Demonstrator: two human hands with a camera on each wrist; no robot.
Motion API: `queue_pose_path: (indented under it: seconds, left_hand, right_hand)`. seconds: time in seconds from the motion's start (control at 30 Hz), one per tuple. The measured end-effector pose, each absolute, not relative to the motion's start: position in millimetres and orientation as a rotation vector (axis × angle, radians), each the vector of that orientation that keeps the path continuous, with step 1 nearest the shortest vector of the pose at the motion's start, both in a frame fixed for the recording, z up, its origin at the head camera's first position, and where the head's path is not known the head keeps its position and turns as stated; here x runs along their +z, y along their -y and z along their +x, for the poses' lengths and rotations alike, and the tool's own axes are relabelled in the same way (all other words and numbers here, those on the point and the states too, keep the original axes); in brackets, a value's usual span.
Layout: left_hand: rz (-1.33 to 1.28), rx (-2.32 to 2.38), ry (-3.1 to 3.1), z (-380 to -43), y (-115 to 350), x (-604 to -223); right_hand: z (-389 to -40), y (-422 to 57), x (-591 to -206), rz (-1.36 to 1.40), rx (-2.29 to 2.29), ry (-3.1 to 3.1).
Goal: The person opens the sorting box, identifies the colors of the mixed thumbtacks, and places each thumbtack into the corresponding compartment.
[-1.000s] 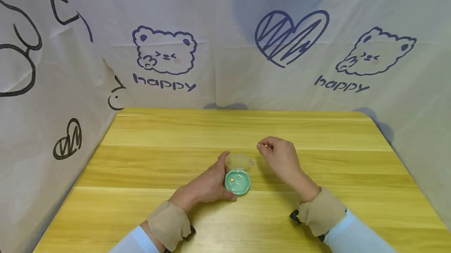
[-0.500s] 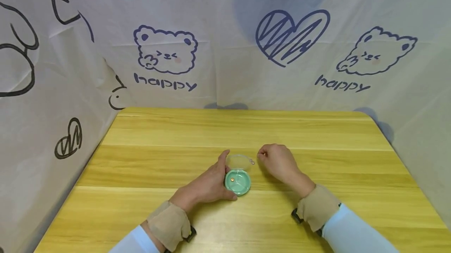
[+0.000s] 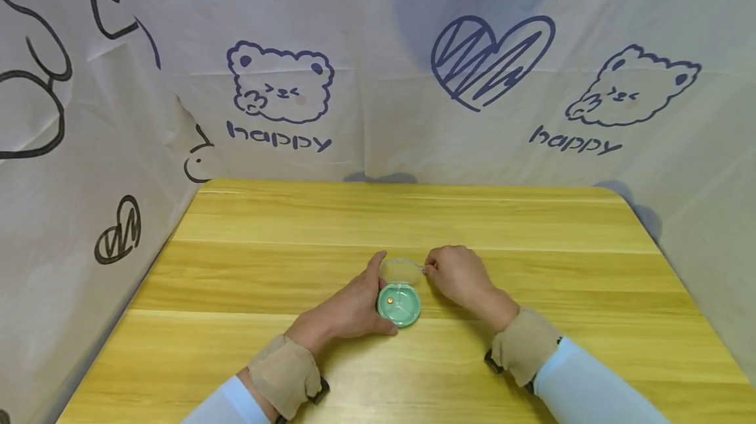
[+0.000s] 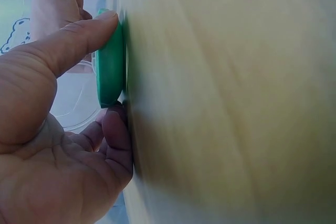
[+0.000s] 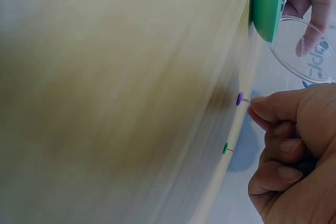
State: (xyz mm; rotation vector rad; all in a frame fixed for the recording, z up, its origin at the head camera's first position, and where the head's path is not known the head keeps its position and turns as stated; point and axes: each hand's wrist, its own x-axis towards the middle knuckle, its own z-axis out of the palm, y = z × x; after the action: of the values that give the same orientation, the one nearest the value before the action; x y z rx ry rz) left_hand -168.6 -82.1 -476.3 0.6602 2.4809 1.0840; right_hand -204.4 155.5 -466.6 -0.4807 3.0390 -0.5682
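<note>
My left hand [image 3: 351, 309] holds a round green case [image 3: 399, 306] on the table, thumb on its near side and fingers behind. Its clear lid [image 5: 302, 51] stands open at the back. Inside the divided case lies one small gold-coloured piece [image 3: 390, 300]. In the right wrist view, a purple thumbtack [image 5: 239, 99] sits pin-up on the table, and my right hand [image 5: 299, 145] pinches at its pin with thumb and forefinger. The other right fingers are curled. A green thumbtack [image 5: 226, 148] stands pin-up a little apart, below the right hand.
The wood-grain table [image 3: 283, 214] stretches around both hands. White cloth [image 3: 378, 115] with drawn bears and hearts hangs behind it and at the sides. Each wrist wears a beige wrap [image 3: 283, 378] with a black camera piece.
My right hand has come down, nearer and to the left, to the thumbtack beside the lid. The left hand and the case have stayed put.
</note>
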Motion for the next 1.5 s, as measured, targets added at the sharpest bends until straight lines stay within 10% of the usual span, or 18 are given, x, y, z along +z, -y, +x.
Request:
queue_pose_path:
  seconds: [1.5]
  left_hand:
    - [0.647,1.089,-2.476,-168.5,81.1,-475.0]
  right_hand:
    - [-207.5,-161.8,-469.8,-0.589,-0.390,-3.096]
